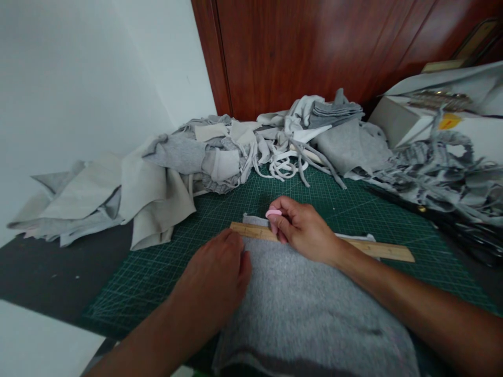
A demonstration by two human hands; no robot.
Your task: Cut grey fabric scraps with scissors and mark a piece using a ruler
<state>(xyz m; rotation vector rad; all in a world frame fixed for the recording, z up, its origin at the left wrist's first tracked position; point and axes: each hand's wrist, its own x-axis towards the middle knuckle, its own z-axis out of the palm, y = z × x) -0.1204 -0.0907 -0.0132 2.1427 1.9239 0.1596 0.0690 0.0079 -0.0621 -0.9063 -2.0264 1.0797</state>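
A grey piece of fabric lies on the green cutting mat. Across its far edge rests a wooden ruler, tilted slightly down to the right. My left hand is closed at the ruler's left end, its fingers curled over and holding it; the fingertips are partly hidden. Over the left half of the ruler, my right hand pinches a pink piece of tailor's chalk between thumb and fingers. The chalk is near the fabric strip beyond the ruler; I cannot tell whether it touches.
Heaps of grey and beige fabric scraps line the back and left of the mat. White cord lies coiled there. At the right are a white box, tangled trimmings and black scissors-like handles. A wooden door stands behind.
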